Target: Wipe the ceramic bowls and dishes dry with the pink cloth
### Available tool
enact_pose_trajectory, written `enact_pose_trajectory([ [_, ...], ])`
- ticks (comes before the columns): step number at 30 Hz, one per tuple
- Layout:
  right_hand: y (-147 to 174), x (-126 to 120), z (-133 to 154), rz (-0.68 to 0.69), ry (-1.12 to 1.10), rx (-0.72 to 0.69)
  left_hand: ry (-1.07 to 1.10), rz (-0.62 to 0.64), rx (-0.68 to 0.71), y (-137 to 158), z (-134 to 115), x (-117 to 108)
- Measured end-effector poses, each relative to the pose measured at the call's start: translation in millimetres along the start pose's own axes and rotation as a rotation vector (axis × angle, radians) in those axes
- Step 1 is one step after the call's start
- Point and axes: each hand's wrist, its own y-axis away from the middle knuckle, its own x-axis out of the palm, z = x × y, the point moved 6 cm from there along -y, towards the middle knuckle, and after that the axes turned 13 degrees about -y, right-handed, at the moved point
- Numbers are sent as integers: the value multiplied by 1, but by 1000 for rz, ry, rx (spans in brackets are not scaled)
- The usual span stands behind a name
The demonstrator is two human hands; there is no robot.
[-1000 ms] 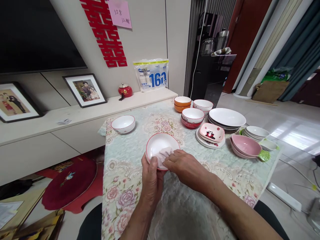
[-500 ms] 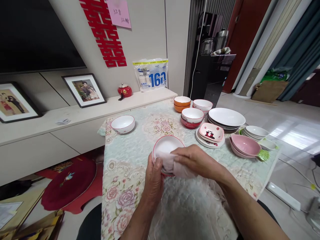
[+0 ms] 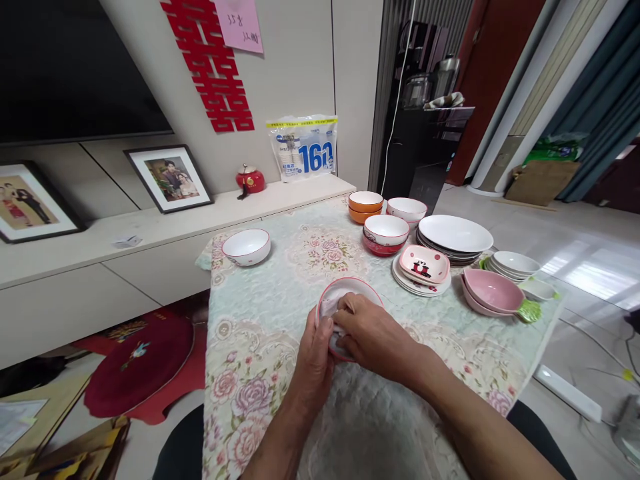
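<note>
A white bowl with a red rim [image 3: 357,285] is tilted toward me above the table, and my left hand [image 3: 316,353] grips its left side with the thumb over the edge. My right hand [image 3: 373,333] reaches inside the bowl, fingers bent and pressed on a thin white cloth or tissue [image 3: 331,305]. Most of that wipe is hidden by the right hand. On the table's far left stands a similar white bowl [image 3: 247,247], apart from both hands.
At the right of the flowered tablecloth [image 3: 280,307] are orange bowls [image 3: 365,208], red-and-white bowls [image 3: 384,243], large plates [image 3: 454,235], a pink cat dish [image 3: 424,264], pink leaf-shaped bowls [image 3: 493,292] and small white dishes [image 3: 515,264]. A low cabinet [image 3: 200,235] runs behind.
My right hand has moved left and deeper into the bowl with the wipe, which hung outside before. The bowl and my left hand have shifted slightly right.
</note>
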Motion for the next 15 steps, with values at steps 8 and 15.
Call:
enact_pose_trajectory([
  [8,3,3,-2,98,-49,-57,-47,29,26,-1,2,0],
  [15,0,-4,-10,-153,351,71,-111,34,71,-1,-4,2],
])
